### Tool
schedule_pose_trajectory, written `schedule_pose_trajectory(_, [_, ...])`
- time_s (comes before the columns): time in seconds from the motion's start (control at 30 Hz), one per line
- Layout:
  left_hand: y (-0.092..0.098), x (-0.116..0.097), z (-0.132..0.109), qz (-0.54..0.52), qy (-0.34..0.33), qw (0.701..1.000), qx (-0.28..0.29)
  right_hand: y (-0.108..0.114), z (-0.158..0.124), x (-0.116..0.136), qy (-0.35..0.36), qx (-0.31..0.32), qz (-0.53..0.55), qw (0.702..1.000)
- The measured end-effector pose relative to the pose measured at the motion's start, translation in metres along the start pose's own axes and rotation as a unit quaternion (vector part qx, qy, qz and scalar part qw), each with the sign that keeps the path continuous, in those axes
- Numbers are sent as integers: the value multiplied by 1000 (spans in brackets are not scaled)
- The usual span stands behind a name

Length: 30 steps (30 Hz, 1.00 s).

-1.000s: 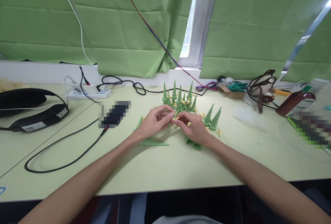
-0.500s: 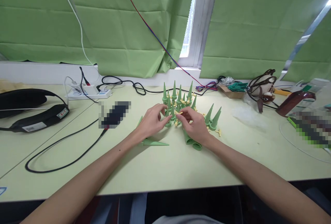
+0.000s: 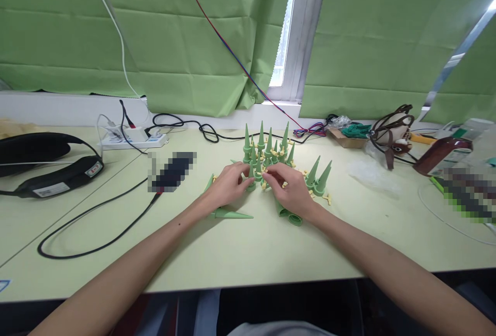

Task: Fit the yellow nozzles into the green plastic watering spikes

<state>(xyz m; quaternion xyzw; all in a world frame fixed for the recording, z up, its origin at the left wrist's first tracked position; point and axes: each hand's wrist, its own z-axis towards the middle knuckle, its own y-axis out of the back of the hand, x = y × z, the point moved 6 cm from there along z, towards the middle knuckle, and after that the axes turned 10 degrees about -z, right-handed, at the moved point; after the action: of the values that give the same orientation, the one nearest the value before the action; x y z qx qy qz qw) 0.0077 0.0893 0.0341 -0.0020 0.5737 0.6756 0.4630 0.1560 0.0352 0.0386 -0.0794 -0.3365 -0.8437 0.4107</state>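
Note:
Several green cones stand upright in a cluster at the middle of the table, with small yellow pieces among them. My left hand has its thumb and forefinger round a green cone at the cluster's near left. Beside it on the right, my right hand pinches a small yellow piece, mostly hidden by the fingertips. Green cones lie on their sides under my right hand. Another cone lies flat below my left hand. Two upright cones and a yellow piece are further right.
A black cable and a blurred-out dark device lie left on the table. Behind them is a white power strip. At the far left is a black padded item. A cardboard box, clear plastic and a dark red bottle are right.
My left finger and thumb have closed in round the near left cone. My right fingertips have shifted slightly left, and less of the yellow piece shows.

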Motion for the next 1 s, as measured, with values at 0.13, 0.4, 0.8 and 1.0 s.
schedule_pose_trajectory(0.13, [7,-3,-1,-49,18,997,-48,0,1,1,8,3,-12,1000])
schedule_pose_trajectory(0.4, [16,-14,-5,-169,27,981,-97,0,0,0,3,-1,-22,1000])
schedule_pose_trajectory(0.8, [9,-19,-6,-194,-8,978,-75,-2,0,2,14,16,-25,999])
schedule_pose_trajectory(1.0, [9,-20,-7,-188,-7,979,-74,-1,0,2,13,11,-23,1000])
